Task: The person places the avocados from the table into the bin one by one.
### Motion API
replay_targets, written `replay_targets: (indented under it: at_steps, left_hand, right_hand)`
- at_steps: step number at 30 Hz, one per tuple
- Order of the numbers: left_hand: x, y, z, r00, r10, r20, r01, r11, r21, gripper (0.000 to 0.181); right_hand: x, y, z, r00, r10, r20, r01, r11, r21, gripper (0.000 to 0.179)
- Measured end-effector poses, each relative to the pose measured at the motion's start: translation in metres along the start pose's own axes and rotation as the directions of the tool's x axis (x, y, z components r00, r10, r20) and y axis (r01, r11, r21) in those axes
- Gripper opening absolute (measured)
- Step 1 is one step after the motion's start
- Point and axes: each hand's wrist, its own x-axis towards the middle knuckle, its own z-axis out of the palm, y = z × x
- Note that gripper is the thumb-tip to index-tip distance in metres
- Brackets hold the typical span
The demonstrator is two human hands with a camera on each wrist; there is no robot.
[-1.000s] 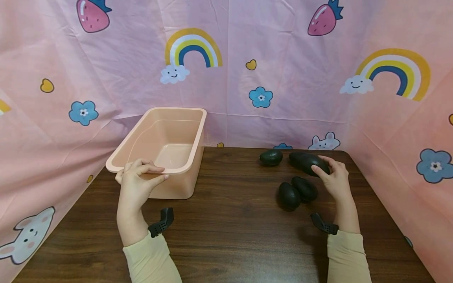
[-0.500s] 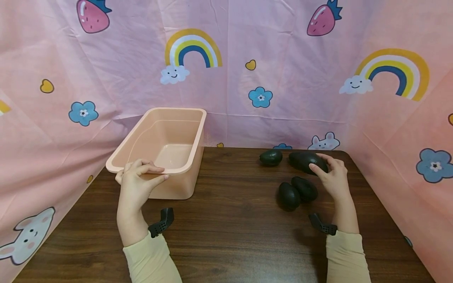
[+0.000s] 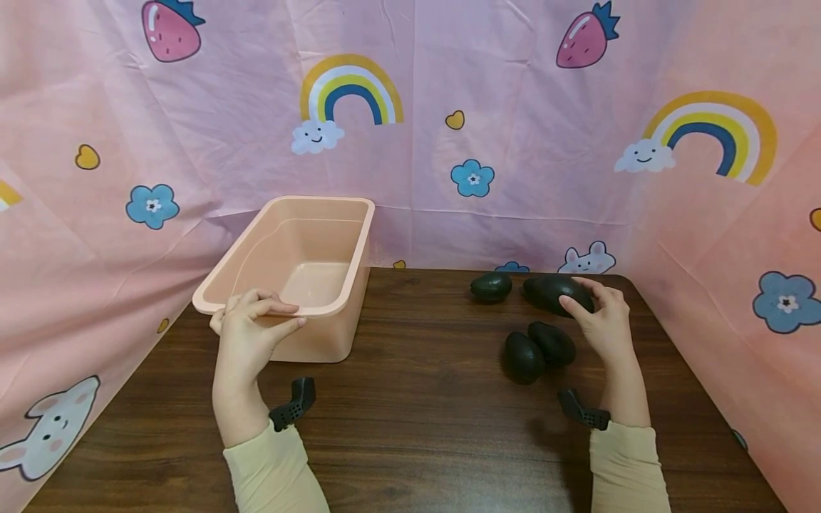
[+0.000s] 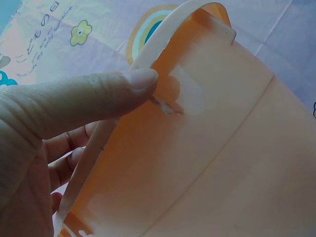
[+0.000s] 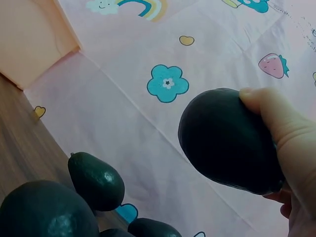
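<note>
In the head view my right hand (image 3: pixel 603 317) grips a dark green avocado (image 3: pixel 566 296) between thumb and fingers. The right wrist view shows this avocado (image 5: pixel 224 140) raised off the table, its rounded end toward the camera. Another avocado (image 3: pixel 532 285) pokes out behind it, mostly hidden. Two more, a left one (image 3: pixel 523 356) and a right one (image 3: pixel 553 343), lie side by side nearer me, and a single avocado (image 3: pixel 491 286) sits at the back. My left hand (image 3: pixel 246 331) pinches the near rim of a peach plastic tub (image 3: pixel 330 335), thumb (image 4: pixel 113 96) outside and below the rim.
The tub's visible inside holds nothing. It stands on the left of the dark wooden table (image 3: pixel 417 427), close to the patterned cloth (image 3: pixel 410 142) that hangs around the back and sides. Each wrist wears a black camera mount.
My right hand has shifted slightly left with the avocado in its grip. The left hand and the tub keep their places; the whole view dips by a hair.
</note>
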Motion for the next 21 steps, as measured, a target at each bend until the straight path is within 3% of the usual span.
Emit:
replay_targets:
  at_steps: [9, 21]
  left_hand:
    - [0.0, -0.001, 0.0, 1.0, -0.001, 0.0, 0.001, 1.0, 0.007, 0.02]
    - [0.0, -0.003, 0.001, 1.0, 0.011, 0.005, -0.011, 1.0, 0.009, 0.021]
  right_hand:
    - [-0.001, -0.013, 0.0, 1.0, -0.014, -0.011, 0.014, 1.0, 0.021, 0.051]
    - [-0.003, -0.027, 0.018, 0.998, -0.052, 0.03, 0.05, 0.997, 0.062, 0.051]
